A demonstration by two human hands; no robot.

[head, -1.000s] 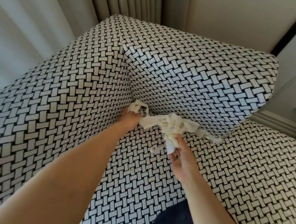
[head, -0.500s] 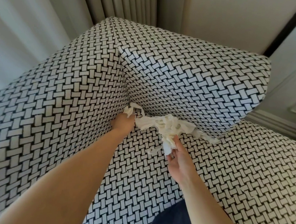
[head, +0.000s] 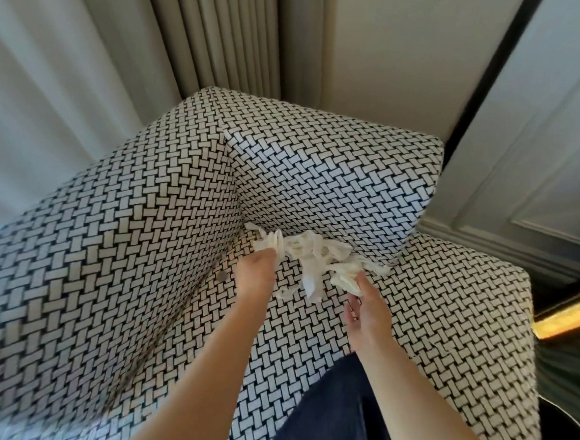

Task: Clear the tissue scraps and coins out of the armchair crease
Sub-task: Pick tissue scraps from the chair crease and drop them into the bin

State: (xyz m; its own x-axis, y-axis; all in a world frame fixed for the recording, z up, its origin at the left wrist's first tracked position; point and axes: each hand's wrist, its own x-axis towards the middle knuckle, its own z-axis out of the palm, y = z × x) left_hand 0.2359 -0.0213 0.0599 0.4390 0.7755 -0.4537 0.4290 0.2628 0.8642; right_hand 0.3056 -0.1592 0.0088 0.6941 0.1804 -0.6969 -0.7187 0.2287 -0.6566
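The armchair (head: 120, 266), all black-and-white basket weave, fills the middle and lower left of the frame, its back and arm meeting in a corner just above centre. Pale curtains (head: 66, 81) hang across the upper left and top centre, and a panelled wall (head: 535, 168) runs down the right side. A dark blue trouser leg (head: 329, 413) sits at the bottom centre, on the seat.

Both forearms reach up from the bottom edge. The left hand (head: 256, 272) is at centre, down in the corner crease with its fingers curled under and gripping one end of the tissue scraps (head: 313, 252). The right hand (head: 367, 309), just right of centre, pinches the other, crumpled end. The white tissue is strung between them, above the seat and along the foot of the arm cushion. One small grey coin (head: 222, 276) lies in the crease, just left of the left hand.
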